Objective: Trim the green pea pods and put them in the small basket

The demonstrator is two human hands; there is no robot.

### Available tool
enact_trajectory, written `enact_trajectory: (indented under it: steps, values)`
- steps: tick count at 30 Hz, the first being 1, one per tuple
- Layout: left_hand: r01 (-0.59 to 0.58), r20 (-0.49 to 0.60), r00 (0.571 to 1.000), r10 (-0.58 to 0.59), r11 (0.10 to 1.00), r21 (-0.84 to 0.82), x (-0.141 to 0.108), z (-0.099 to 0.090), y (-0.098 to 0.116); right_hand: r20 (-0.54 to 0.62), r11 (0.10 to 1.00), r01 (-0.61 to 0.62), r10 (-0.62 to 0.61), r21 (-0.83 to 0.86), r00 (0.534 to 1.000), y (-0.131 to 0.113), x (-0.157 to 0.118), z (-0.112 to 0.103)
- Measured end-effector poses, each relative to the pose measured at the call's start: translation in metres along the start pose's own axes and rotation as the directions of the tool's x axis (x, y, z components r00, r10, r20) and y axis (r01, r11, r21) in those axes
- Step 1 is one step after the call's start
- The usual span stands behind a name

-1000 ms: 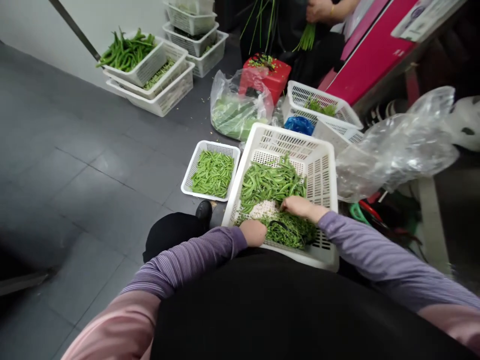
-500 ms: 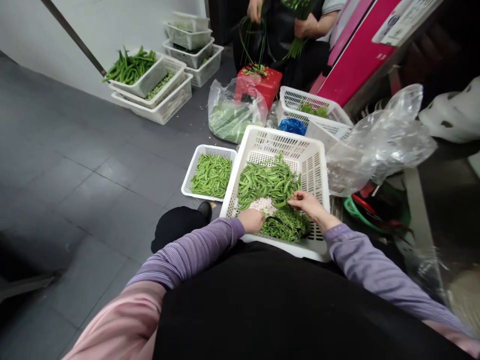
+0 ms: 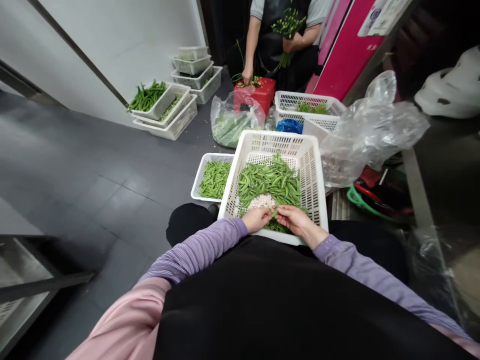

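Observation:
A large white basket [image 3: 317,200] in front of me holds a heap of green pea pods [image 3: 268,180], with a pale pinkish patch [image 3: 261,201] showing near its front. Over the basket's near end, my left hand [image 3: 256,219] and my right hand [image 3: 294,219] meet at the fingertips. Between them is a green pod [image 3: 274,212], pinched by both. Under and behind my hands lies a pile of green trimmings, mostly covered now. Against the big basket's left side stands a smaller white basket [image 3: 195,186] of pods [image 3: 215,180].
Stacked white baskets [image 3: 176,127] stand at the back left. Beyond my basket are a plastic bag of greens [image 3: 230,122], a red stool [image 3: 266,94] and another white basket [image 3: 333,107]. A person's hands [image 3: 247,75] work there. Clear plastic [image 3: 375,130] lies right.
My right hand has moved left and down to meet my left hand at a pod. The view has shifted, and the other person's hand has lowered to the red stool.

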State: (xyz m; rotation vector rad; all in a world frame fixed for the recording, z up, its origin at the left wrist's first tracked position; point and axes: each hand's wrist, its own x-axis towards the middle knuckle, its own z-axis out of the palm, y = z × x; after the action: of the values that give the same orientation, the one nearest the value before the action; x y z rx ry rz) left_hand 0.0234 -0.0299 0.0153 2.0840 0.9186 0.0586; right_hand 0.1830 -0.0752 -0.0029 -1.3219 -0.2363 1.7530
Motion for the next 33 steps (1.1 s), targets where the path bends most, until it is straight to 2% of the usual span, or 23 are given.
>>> enact_trajectory:
  steps: [3,8,12,14,15,17,18,19,20,22,24,25,27,29,30,31,33]
  values:
    - [-0.040,-0.010,0.999,0.042,0.993,0.115,-0.003,-0.001,0.007,-0.018,1.000,0.015,-0.015,0.010,1.000,0.001,-0.004,-0.001]
    - [-0.123,0.096,0.991,0.096,0.933,0.337,-0.006,-0.004,0.022,-0.013,1.000,-0.005,0.005,0.019,1.000,-0.002,-0.009,0.001]
    - [-0.160,0.144,0.984,0.105,0.878,0.452,-0.004,-0.005,0.027,0.063,0.997,-0.077,0.079,-0.030,0.995,-0.007,-0.017,0.003]
    - [-0.078,0.061,0.997,0.055,0.876,0.477,-0.001,-0.011,0.019,0.126,0.991,-0.101,0.112,-0.091,0.986,-0.011,-0.023,0.002]
    - [0.010,-0.011,1.000,-0.006,0.873,0.487,0.001,-0.017,0.012,0.152,0.988,-0.104,0.121,-0.117,0.981,-0.013,-0.026,0.001]
    - [0.198,-0.134,0.979,-0.151,0.845,0.497,0.003,-0.030,-0.002,0.189,0.982,-0.115,0.143,-0.150,0.972,-0.016,-0.032,-0.002]
    - [0.244,-0.145,0.970,-0.198,0.828,0.505,0.003,-0.036,-0.007,0.202,0.979,-0.128,0.160,-0.161,0.966,-0.018,-0.033,-0.004]
    - [0.243,-0.126,0.970,-0.208,0.819,0.520,0.003,-0.041,-0.011,0.213,0.975,-0.142,0.177,-0.168,0.961,-0.019,-0.034,-0.006]
    - [0.201,-0.095,0.979,-0.178,0.817,0.540,0.001,-0.043,-0.011,0.222,0.973,-0.152,0.190,-0.175,0.956,-0.019,-0.034,-0.007]
    - [0.053,-0.041,0.999,-0.036,0.815,0.577,-0.002,-0.041,-0.003,0.234,0.968,-0.156,0.201,-0.196,0.951,-0.019,-0.032,-0.007]
    - [-0.088,0.006,0.994,0.108,0.783,0.616,-0.003,-0.032,0.012,0.225,0.964,-0.137,0.189,-0.227,0.956,-0.016,-0.028,-0.005]
    - [-0.136,0.045,0.989,0.140,0.757,0.639,-0.002,-0.028,0.020,0.213,0.960,-0.119,0.176,-0.254,0.961,-0.015,-0.025,-0.003]
    - [-0.192,0.147,0.981,0.125,0.706,0.682,0.003,-0.021,0.031,0.196,0.937,-0.063,0.138,-0.344,0.971,-0.016,-0.021,-0.001]
    - [-0.224,0.223,0.971,0.089,0.675,0.703,0.010,-0.021,0.035,0.201,0.855,0.055,0.058,-0.515,0.978,-0.021,-0.018,0.000]
    - [-0.245,0.253,0.963,0.089,0.679,0.692,0.014,-0.024,0.034,0.231,0.769,0.155,-0.009,-0.620,0.973,-0.024,-0.017,0.000]
    - [-0.267,0.276,0.956,0.104,0.701,0.662,0.017,-0.027,0.032,0.285,0.646,0.276,-0.094,-0.712,0.954,-0.029,-0.016,0.000]
    - [-0.278,0.284,0.948,0.144,0.806,0.522,0.024,-0.034,0.028,0.439,0.347,0.498,-0.237,-0.795,0.866,-0.038,-0.015,-0.001]
